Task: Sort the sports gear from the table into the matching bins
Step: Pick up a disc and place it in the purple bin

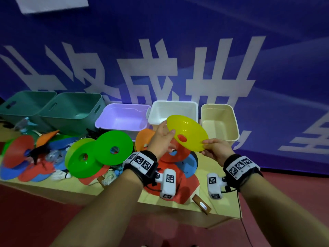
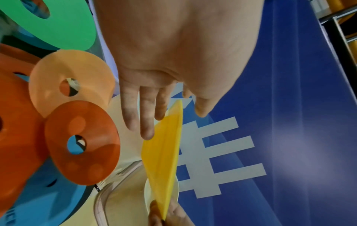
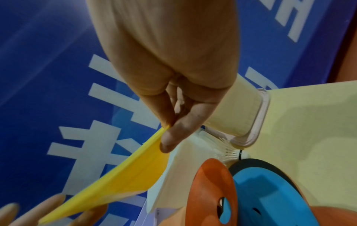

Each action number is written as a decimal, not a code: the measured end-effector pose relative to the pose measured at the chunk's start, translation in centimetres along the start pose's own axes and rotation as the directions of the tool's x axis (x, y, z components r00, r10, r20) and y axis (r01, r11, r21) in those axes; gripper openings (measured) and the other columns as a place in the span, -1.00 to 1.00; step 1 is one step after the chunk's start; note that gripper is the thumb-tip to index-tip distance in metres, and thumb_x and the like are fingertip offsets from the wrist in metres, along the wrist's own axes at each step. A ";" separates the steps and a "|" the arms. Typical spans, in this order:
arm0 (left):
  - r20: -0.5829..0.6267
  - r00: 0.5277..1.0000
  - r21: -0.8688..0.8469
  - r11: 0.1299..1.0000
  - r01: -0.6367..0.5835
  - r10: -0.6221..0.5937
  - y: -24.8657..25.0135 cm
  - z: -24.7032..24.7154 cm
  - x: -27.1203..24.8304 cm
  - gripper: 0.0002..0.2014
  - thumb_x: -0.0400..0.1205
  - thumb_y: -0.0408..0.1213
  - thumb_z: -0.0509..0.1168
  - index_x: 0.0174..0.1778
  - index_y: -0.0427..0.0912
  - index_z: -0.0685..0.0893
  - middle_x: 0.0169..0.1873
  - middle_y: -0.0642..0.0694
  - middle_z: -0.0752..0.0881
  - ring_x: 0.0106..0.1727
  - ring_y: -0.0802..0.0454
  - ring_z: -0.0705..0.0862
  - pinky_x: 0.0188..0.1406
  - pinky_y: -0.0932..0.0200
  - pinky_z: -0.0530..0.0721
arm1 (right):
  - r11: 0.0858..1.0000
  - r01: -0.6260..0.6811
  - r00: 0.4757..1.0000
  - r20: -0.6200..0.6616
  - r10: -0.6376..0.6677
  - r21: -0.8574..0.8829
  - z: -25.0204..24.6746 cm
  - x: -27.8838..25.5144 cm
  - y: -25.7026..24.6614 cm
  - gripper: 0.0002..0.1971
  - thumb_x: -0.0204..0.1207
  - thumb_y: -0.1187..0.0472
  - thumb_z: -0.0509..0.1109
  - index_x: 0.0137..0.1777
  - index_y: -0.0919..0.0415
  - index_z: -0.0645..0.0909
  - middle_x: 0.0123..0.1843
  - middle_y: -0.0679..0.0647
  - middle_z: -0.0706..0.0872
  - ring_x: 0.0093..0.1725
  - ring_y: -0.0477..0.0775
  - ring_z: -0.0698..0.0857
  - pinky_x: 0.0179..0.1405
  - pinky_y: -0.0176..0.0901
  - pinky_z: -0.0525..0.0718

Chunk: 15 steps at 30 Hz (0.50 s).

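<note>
Left hand (image 1: 161, 139): we held the yellow disc cone (image 1: 188, 132), thumb on top, fingers under.
Right hand (image 1: 216, 150): we pinched its other edge.
White bin (image 1: 174, 111): the yellow disc cone hung in the air near it.

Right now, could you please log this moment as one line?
item: yellow plastic disc cone | left hand: holding rim | right hand: pinching rim | position: raised near white plastic bin

We look onto a blue banner (image 1: 195, 24) printed with large white characters (image 1: 220, 73) (several cut off at the frame edges). A pale rectangle (image 1: 51, 3) sits near its top left, and a dark red floor (image 1: 26, 220) spreads below us.
</note>
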<state>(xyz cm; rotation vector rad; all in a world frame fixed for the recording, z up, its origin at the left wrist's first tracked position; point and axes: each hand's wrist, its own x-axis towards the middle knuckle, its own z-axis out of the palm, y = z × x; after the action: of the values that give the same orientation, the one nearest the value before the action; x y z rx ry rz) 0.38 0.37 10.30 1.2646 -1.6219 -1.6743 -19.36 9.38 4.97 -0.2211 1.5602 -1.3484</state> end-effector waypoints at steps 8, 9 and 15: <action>-0.103 0.993 0.105 0.993 0.061 -0.050 -1.0 -1.3 1.0 -0.62 0.73 -0.36 0.22 0.48 -0.19 0.50 -0.20 -0.12 0.52 -0.30 -0.03 0.65 -0.16 -0.14 0.82 | 0.975 0.121 0.989 0.109 -0.102 -0.187 1.9 -0.6 -1.2 -0.87 0.56 0.57 0.29 -0.05 0.39 0.61 -0.24 0.38 0.69 -0.43 0.16 0.72 -0.40 -0.17 0.80; -0.112 0.991 0.090 0.992 0.082 -0.072 -1.2 -1.4 1.0 -0.64 0.72 -0.38 0.22 0.47 -0.22 0.50 -0.16 -0.13 0.53 -0.26 -0.07 0.67 -0.21 -0.06 0.83 | 0.969 0.129 0.986 0.129 -0.103 -0.209 2.1 -0.5 -1.1 -0.88 0.56 0.56 0.29 -0.03 0.40 0.61 -0.26 0.38 0.68 -0.45 0.14 0.73 -0.39 -0.15 0.80; -0.320 0.935 -0.029 0.988 0.151 -0.152 -3.5 -2.6 2.1 -0.61 0.62 -0.60 0.16 0.35 -0.27 0.56 0.18 -0.27 0.60 -0.06 -0.30 0.73 -0.14 -0.24 0.80 | 0.978 0.156 0.966 0.228 -0.123 -0.136 3.3 0.2 -0.2 -0.80 0.67 0.23 0.32 0.27 0.14 0.54 -0.18 0.29 0.70 -0.33 0.30 0.77 -0.39 -0.02 0.78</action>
<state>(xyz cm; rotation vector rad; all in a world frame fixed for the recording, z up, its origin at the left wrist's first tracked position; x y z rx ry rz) 2.51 -2.08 6.75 1.6020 -1.3540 -1.4601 -17.02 7.14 5.50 -0.5655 1.4833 -1.2657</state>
